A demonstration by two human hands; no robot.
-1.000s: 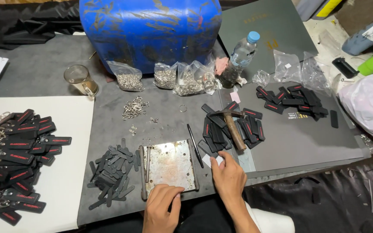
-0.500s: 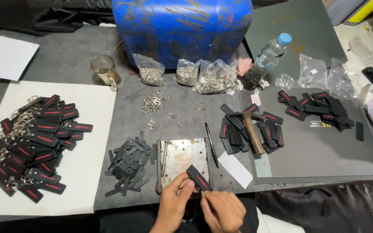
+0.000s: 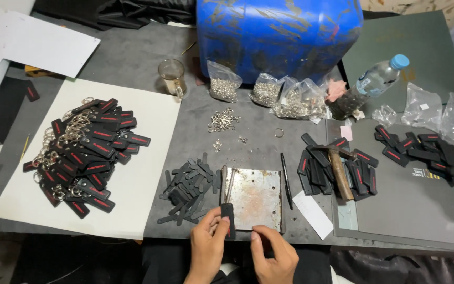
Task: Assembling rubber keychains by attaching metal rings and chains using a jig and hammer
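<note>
My left hand [image 3: 207, 248] pinches a small black tag with a red stripe [image 3: 228, 216], upright at the near edge of a worn metal plate [image 3: 254, 195]. My right hand [image 3: 275, 256] hovers just beside it at the plate's front edge, fingers curled; whether it holds anything I cannot tell. A pile of plain black strips [image 3: 189, 187] lies left of the plate. More red-striped tags [image 3: 317, 163] lie to the right around a wooden-handled hammer [image 3: 339, 171].
A white sheet [image 3: 140, 184] at left carries a heap of finished tags with key rings [image 3: 82, 152]. Bags of metal rings [image 3: 265, 93], loose rings [image 3: 223, 121], a glass mug [image 3: 173, 75], a water bottle [image 3: 375, 80] and a blue drum [image 3: 279, 31] stand behind. A black pen [image 3: 286, 180] lies beside the plate.
The view moved right and closer to the plate. The tag, held flat between both hands half a second ago, now stands upright in my left hand; my right hand came off it.
</note>
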